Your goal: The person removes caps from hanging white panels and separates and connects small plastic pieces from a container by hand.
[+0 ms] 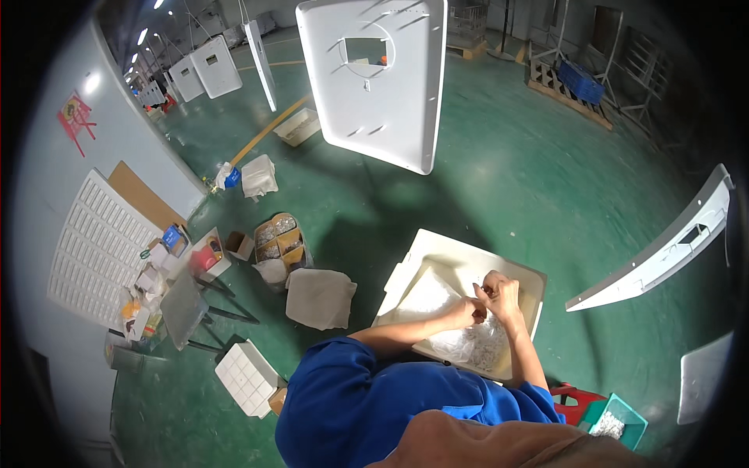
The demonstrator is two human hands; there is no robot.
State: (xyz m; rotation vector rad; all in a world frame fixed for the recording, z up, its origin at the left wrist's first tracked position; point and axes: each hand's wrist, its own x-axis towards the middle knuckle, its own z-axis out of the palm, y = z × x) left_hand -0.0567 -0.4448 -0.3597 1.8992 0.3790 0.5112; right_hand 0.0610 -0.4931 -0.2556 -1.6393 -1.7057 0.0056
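My left hand (466, 313) and my right hand (501, 295) are close together over a cream plastic tub (427, 243) in front of my body. Both have their fingers curled in, and whatever is between them is too small to make out. Inside the tub lie a whitish plastic bag (427, 296) and, beside it, a heap of small white pieces (488, 347) under my wrists. My left forearm crosses above the bag.
Ahead hangs a large white panel (328, 101) with a rectangular cutout; another panel (655, 265) hangs at right. Left are a cloth-covered stool (320, 299), a box of sorted parts (279, 234), a white crate (246, 378) and a grey table (185, 310). A teal bin (633, 413) stands lower right.
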